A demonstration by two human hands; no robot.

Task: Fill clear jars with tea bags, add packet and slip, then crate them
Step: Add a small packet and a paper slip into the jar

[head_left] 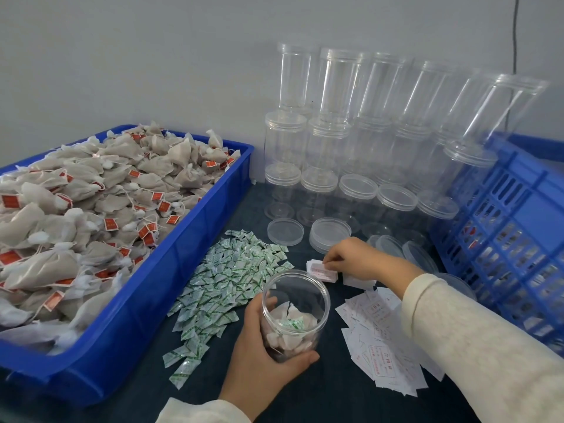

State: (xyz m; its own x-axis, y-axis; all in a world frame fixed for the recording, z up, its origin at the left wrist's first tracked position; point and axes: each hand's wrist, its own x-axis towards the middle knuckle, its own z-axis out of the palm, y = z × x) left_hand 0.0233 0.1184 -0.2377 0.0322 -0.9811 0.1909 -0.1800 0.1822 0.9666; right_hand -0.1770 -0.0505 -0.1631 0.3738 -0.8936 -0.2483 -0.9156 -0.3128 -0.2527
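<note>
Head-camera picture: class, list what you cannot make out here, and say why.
- Printed text on the white paper slips: too small and blurred.
- Contents of the blue slatted plastic crate: hidden behind its slats, cut off by the right edge.
- Tea bag count in the held clear plastic jar: left hand covers its base.

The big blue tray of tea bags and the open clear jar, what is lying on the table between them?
In the head view, a heap of small green-and-white packets lies on the dark table between the two.
</note>
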